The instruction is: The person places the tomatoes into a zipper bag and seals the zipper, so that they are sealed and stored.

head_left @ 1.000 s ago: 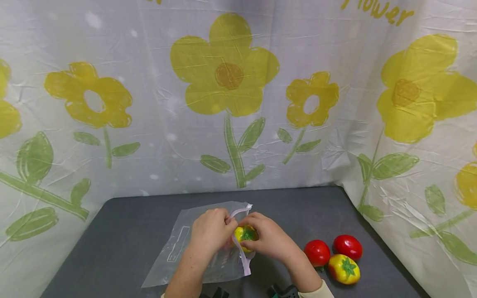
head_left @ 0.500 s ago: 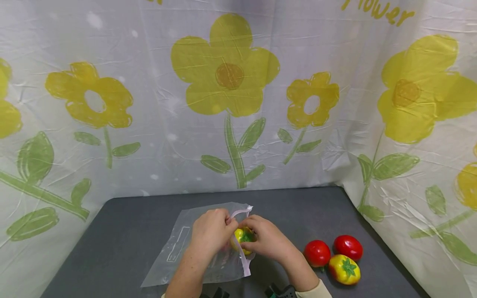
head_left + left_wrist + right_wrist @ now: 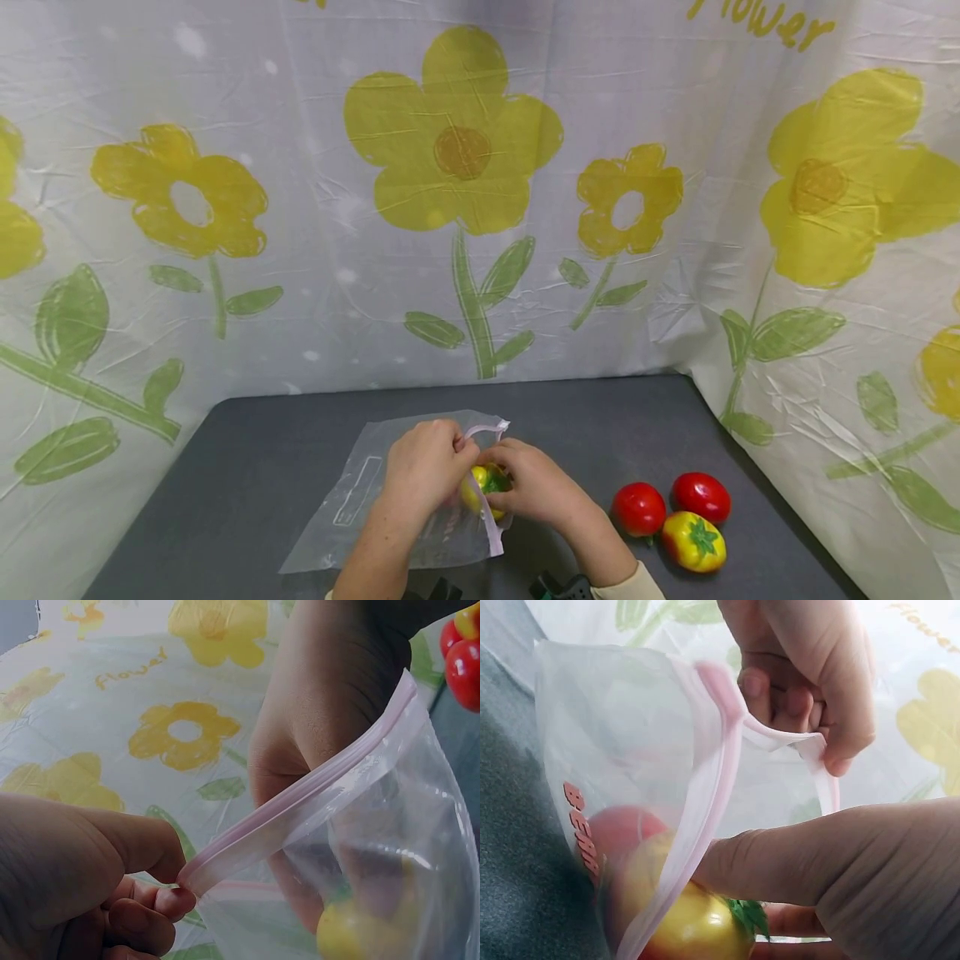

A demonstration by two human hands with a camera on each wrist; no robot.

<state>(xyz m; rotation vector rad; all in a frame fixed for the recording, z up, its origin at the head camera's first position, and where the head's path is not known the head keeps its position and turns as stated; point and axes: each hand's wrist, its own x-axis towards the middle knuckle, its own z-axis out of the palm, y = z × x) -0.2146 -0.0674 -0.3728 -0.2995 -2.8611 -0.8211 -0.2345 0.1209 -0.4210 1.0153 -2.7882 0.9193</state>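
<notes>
A clear zip bag (image 3: 352, 508) with a pink-edged mouth lies on the dark table, its opening facing right. My left hand (image 3: 426, 462) pinches the upper edge of that mouth between thumb and forefinger. Gripped by my right hand (image 3: 538, 483), a yellow toy tomato with a green leafy top (image 3: 697, 922) sits partly inside the mouth; the left wrist view shows its yellow skin (image 3: 349, 930) through the plastic. Deeper in the bag, a red round thing (image 3: 626, 829) shows through the film beside the printed letters.
Right of the hands, two red toy tomatoes or similar red fruits, one round (image 3: 639, 509) and one longer (image 3: 701, 497), stand close to another yellow toy tomato (image 3: 693, 542). A white cloth with painted flowers (image 3: 337, 333) rises behind the dark table (image 3: 247, 483).
My right hand has moved slightly left, taking the yellow toy tomato further into the bag. My left hand stays at the bag's edge.
</notes>
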